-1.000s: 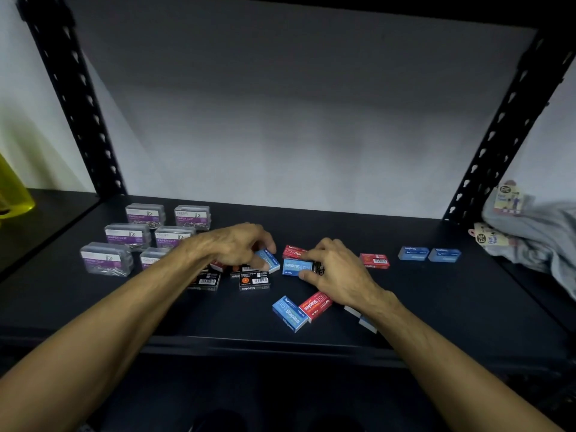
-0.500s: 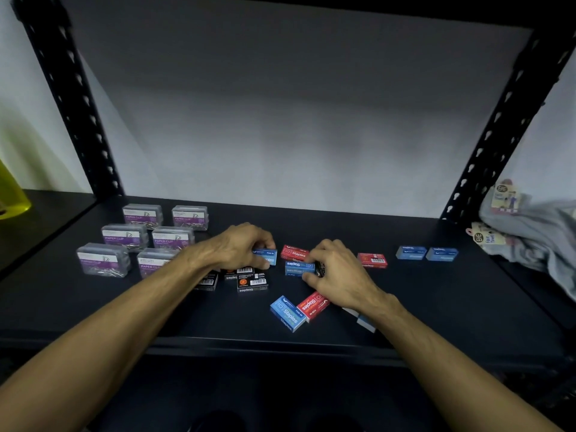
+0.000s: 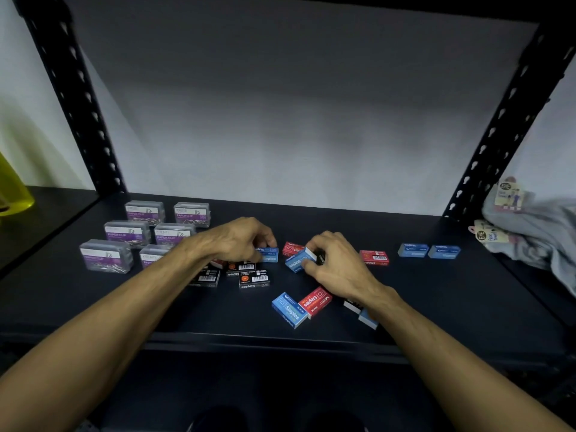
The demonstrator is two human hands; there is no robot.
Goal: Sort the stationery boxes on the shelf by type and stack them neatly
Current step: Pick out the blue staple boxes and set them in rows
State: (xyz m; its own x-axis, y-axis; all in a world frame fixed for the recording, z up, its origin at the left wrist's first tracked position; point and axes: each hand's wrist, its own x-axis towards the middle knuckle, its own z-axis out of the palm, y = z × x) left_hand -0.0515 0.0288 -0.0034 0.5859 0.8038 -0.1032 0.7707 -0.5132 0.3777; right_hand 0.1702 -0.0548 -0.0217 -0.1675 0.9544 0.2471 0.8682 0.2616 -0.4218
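1. Nearest the shelf (image 3: pixel 436 307) edge, one blue staple box (image 3: pixel 289 309) and one red staple box (image 3: pixel 315 301) lie side by side, long axes slanting.
2. Farther back, the right hand (image 3: pixel 336 263) pinches a tilted blue box (image 3: pixel 300 259); the left hand (image 3: pixel 240 241) grips another blue box (image 3: pixel 268 254) lying crosswise.
3. Far left, six clear paper clip boxes (image 3: pixel 106 255) stand in pairs; far right, two blue boxes (image 3: pixel 429 250) sit end to end.

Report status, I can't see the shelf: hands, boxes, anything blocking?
Left hand pinching a blue box. Right hand gripping another blue box, tilted. Red box close behind; loose boxes crowd both hands.
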